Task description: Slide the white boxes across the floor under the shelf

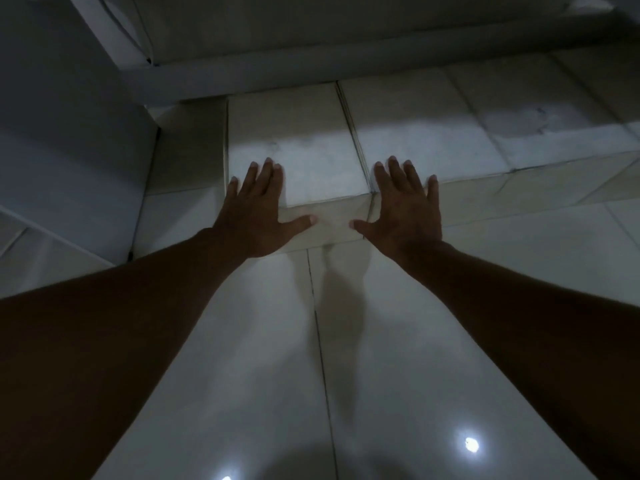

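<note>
Both hands flat with fingers spread: left hand (254, 216) on one white box (294, 157), right hand (405, 209) on its neighbour (415, 133). Side by side on the tiled floor (242, 358), far ends beneath the shelf (311, 69). No legible writing or labels anywhere.

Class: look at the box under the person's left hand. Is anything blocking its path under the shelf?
Nothing visible does. The left hand lies flat on the white box, whose far end already sits beneath the shelf.

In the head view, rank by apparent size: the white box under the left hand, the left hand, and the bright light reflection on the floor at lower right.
1. White box, largest.
2. Left hand, flat on the box's near edge, fingers spread.
3. Light reflection, smallest by far.
</note>
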`<state>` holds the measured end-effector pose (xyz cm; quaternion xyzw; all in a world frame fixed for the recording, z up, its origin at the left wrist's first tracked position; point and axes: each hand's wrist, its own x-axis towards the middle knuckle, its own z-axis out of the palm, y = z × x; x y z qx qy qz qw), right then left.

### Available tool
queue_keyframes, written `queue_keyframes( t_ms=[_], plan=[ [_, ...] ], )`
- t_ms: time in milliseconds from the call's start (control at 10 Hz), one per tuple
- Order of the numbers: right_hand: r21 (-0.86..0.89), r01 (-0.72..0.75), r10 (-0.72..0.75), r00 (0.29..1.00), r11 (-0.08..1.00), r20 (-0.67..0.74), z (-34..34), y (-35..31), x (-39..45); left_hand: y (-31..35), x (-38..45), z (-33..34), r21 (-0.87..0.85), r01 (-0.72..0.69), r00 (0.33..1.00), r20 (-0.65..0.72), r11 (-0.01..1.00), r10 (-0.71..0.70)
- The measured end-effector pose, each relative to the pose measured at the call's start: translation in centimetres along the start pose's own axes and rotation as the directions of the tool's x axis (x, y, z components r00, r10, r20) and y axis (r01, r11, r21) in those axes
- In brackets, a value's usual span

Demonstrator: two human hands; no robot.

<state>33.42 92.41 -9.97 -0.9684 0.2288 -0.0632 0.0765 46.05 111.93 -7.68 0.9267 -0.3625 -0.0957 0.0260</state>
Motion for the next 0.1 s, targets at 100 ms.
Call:
queue_keyframes(
  t_ms=[100],
  plan=[
    [0.079, 0.018, -0.014, 0.999, 0.997, -0.049, -1.31, -0.42, -2.00, 1.69, -1.94, -0.40, -0.008, -0.047, 0.996, -0.075, 0.999, 0.046]
  ],
)
